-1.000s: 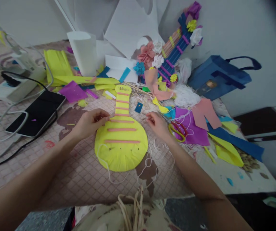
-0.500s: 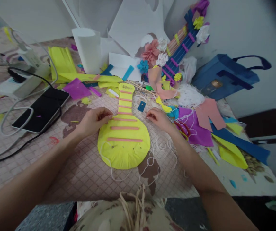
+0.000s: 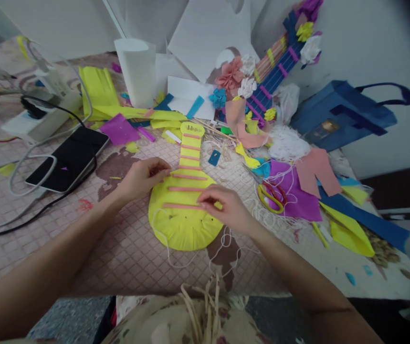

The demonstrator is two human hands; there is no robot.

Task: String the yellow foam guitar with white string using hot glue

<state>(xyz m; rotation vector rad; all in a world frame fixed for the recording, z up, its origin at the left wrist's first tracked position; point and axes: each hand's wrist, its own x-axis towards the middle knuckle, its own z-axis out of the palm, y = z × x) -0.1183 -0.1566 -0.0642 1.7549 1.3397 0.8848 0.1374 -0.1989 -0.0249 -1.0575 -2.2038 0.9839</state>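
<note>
Two pinches: our left hand (image 3: 140, 177) holds the paper guitar (image 3: 185, 224), our right hand (image 3: 224, 206) its pink strip (image 3: 179, 206); string (image 3: 222, 239) below it could snag and tear.

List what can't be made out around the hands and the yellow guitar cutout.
- Head view: what the left hand pinches at the edge of the yellow guitar cutout, hidden by its own fingers.
- Head view: whether the right hand holds the white string, too thin to trace.
- Head view: the label on the blue bag, too small and blurred to read.
</note>
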